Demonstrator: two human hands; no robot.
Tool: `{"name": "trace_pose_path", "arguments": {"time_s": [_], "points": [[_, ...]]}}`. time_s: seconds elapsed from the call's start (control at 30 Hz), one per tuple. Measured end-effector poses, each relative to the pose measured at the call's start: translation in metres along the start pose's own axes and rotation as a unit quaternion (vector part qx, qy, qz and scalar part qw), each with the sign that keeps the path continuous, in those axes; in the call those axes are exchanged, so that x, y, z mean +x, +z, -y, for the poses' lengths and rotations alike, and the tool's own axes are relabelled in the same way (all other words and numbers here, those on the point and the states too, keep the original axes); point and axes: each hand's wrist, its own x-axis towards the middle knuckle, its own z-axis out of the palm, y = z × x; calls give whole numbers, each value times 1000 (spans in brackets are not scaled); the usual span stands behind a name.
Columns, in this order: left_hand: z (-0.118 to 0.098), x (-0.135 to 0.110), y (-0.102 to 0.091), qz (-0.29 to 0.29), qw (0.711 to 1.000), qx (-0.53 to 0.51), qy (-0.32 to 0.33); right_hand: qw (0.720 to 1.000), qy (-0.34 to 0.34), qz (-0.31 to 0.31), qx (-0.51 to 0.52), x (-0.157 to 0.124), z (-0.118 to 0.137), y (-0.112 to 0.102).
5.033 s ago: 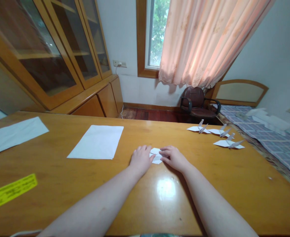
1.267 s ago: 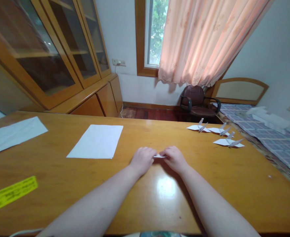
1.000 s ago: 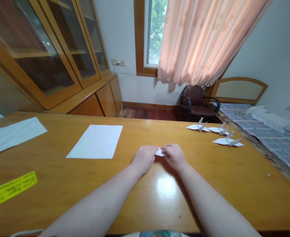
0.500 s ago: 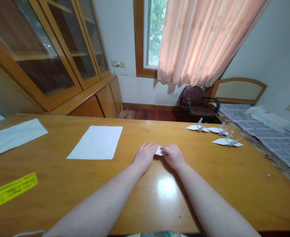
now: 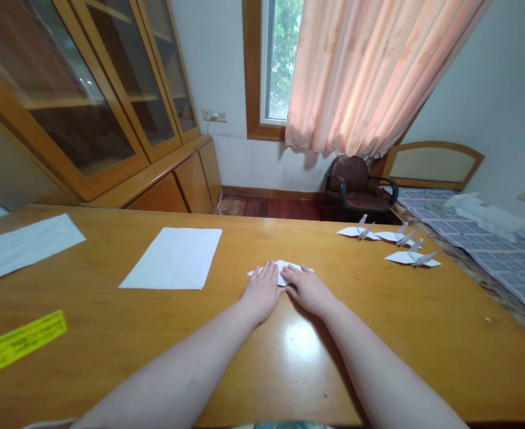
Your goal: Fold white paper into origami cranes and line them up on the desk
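Observation:
A small folded white paper (image 5: 283,269) lies flat on the wooden table (image 5: 378,333) just ahead of me. My left hand (image 5: 262,291) rests palm down on its left part with the fingers stretched out. My right hand (image 5: 304,289) lies flat on its right part, fingers extended too. Both hands press the paper against the table, and their fingers hide most of it; only its far corners show.
A plain white sheet (image 5: 173,257) lies to the left, another sheet (image 5: 21,245) at the far left edge, and a yellow strip (image 5: 18,344) near the front left. Three folded paper cranes (image 5: 396,241) stand at the far right. Beyond the table are a chair (image 5: 356,189) and a bed (image 5: 490,250).
The paper was pinched and folded narrow between curled fingers; now it lies spread wider and flat, and both hands have opened and press down on it.

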Motion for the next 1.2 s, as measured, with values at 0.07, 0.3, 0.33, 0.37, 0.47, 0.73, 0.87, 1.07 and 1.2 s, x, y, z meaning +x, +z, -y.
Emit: {"name": "trace_pose_path", "arguments": {"time_s": [0.07, 0.3, 0.33, 0.37, 0.47, 0.73, 0.87, 1.07, 1.2], "points": [[3, 0, -1, 9, 1000, -5, -7, 1000, 8, 21, 6, 0, -1, 2], [9, -5, -2, 44, 998, 0, -47, 999, 29, 24, 4, 0, -4, 8], [7, -6, -2, 47, 997, 6, -58, 999, 30, 22, 5, 0, -4, 7], [5, -8, -2, 49, 996, 13, -73, 999, 30, 19, 5, 0, -4, 7], [-3, -12, -4, 47, 990, 41, -128, 1000, 26, 1, 4, -1, -3, 3], [0, -11, -10, -7, 995, 36, -97, 999, -9, -50, 4, 2, -6, -2], [10, -9, -15, -25, 994, 32, -101, 998, -19, -60, 20, 2, -5, -6], [3, -11, -29, -11, 996, 33, -80, 996, -13, -91, -1, 0, -1, -6], [-4, -11, -36, -5, 998, 32, -58, 997, -25, -73, 20, 1, -7, 2]]}}
